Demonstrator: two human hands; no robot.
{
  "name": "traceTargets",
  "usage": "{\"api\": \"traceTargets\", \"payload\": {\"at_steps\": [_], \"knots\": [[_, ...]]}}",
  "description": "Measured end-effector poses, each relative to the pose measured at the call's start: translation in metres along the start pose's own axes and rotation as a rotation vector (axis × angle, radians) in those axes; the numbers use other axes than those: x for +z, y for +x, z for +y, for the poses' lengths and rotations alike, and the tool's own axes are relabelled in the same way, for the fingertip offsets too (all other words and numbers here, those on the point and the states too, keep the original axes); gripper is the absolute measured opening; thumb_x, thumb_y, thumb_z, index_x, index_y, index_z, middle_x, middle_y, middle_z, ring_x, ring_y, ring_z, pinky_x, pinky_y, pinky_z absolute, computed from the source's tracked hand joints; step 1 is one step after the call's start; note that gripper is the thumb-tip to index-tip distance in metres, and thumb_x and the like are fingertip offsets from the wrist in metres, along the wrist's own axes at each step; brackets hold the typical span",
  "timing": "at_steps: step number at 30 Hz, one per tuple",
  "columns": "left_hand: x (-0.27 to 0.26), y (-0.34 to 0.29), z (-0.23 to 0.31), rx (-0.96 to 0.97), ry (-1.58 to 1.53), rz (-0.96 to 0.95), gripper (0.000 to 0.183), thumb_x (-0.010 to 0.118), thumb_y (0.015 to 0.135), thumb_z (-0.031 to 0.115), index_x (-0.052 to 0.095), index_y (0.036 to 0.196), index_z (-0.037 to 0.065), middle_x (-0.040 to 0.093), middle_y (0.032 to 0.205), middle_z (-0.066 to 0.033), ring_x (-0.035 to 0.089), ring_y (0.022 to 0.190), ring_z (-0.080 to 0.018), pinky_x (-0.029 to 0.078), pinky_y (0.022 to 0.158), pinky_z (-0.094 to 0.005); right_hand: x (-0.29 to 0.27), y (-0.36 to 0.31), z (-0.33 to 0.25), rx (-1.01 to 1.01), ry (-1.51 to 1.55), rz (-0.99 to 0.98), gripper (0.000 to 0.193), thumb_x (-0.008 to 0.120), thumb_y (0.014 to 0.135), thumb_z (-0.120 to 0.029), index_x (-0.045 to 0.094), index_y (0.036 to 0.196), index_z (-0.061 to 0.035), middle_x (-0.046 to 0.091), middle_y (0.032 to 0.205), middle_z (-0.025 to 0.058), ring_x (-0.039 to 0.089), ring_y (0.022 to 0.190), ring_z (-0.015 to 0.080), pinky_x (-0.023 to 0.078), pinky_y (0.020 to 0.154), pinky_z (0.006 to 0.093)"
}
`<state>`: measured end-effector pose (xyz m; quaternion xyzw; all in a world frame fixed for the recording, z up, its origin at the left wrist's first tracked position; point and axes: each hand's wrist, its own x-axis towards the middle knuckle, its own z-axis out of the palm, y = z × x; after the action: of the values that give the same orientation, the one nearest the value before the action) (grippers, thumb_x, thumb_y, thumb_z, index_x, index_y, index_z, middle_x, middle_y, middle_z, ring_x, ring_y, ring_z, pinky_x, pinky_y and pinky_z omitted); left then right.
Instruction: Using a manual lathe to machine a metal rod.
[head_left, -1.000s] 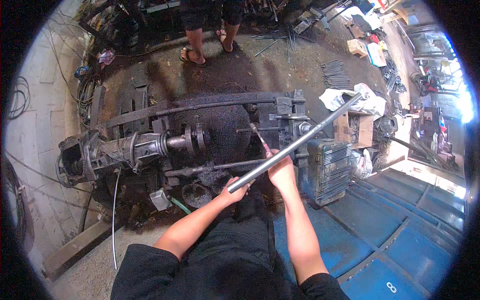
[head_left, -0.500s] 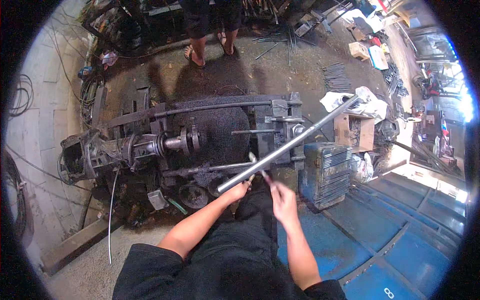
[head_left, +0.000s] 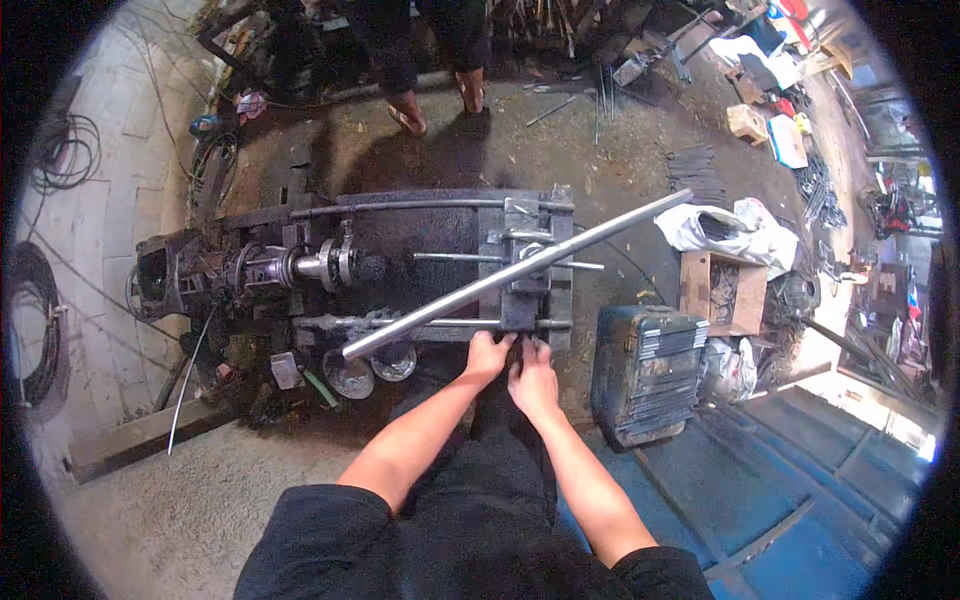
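Note:
My left hand (head_left: 487,357) and my right hand (head_left: 534,380) are close together at the near edge of a greasy metal carriage (head_left: 518,310) on a low machine. Fingers of both hands are bent and closed; anything between them is hidden or too small to make out. Above them a long bright metal pipe (head_left: 440,300) slants across the carriage, its left end nearer me. A thinner rod (head_left: 450,257) passes through the carriage from left to right, under the pipe. Two guide rails, a far one (head_left: 400,204) and a near one (head_left: 450,333), run along the machine.
At the left is the machine's spindle (head_left: 315,267). Round metal dishes (head_left: 348,373) sit below the near rail. To the right stand a blue jerrycan (head_left: 640,375) holding thin rods and a cardboard box (head_left: 720,290). Another person's feet (head_left: 408,120) are beyond the machine.
My right hand, earlier raised with a blurred handled tool, has come down beside my left at the carriage edge; that tool no longer shows. The other person's feet have shifted. The view has moved slightly.

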<state>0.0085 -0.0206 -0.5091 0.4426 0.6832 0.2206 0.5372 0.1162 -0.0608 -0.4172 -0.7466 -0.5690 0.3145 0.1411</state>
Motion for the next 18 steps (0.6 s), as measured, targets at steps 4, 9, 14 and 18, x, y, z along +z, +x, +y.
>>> {"api": "traceTargets", "payload": {"at_steps": [4, 9, 14, 18], "knots": [[0.022, 0.000, 0.013, -0.124, -0.107, 0.166, 0.030, 0.073, 0.075, 0.017, 0.067, 0.091, -0.008, 0.069, 0.089, -0.0251, 0.069, 0.086, -0.0323, 0.050, 0.076, -0.0430, -0.006, 0.015, -0.003, -0.028, -0.009, -0.115, 0.046, 0.060, 0.082, -0.013, 0.047, 0.126, -0.0039, 0.043, 0.129, 0.0299, 0.056, 0.102, 0.0490, 0.050, 0.084, 0.0534], [0.028, -0.004, 0.013, 0.021, -0.387, 0.179, 0.031, 0.069, 0.075, 0.005, 0.065, 0.106, -0.001, 0.070, 0.092, -0.0134, 0.064, 0.085, -0.0174, 0.051, 0.075, -0.0358, -0.002, 0.020, 0.017, -0.020, -0.079, -0.264, 0.044, 0.059, 0.081, -0.019, 0.049, 0.121, -0.0032, 0.043, 0.124, 0.0350, 0.060, 0.093, 0.0500, 0.050, 0.081, 0.0559], [-0.027, -0.037, 0.027, -0.177, -0.561, 0.079, 0.028, 0.063, 0.088, 0.009, 0.061, 0.114, -0.002, 0.068, 0.092, -0.0095, 0.063, 0.080, -0.0136, 0.052, 0.069, -0.0281, -0.004, -0.002, -0.003, -0.340, -0.402, -0.193, 0.052, 0.060, 0.082, -0.024, 0.049, 0.128, -0.0027, 0.044, 0.129, 0.0299, 0.060, 0.094, 0.0482, 0.050, 0.081, 0.0547], [-0.099, -0.089, 0.009, -0.172, -0.767, 0.147, 0.026, 0.061, 0.090, 0.009, 0.061, 0.112, -0.005, 0.068, 0.095, -0.0115, 0.065, 0.084, -0.0155, 0.054, 0.074, -0.0295, -0.021, -0.011, -0.106, -0.251, -0.388, -0.687, 0.039, 0.056, 0.086, -0.032, 0.063, 0.117, -0.0097, 0.063, 0.108, 0.0270, 0.064, 0.092, 0.0432, 0.051, 0.082, 0.0518]]}}
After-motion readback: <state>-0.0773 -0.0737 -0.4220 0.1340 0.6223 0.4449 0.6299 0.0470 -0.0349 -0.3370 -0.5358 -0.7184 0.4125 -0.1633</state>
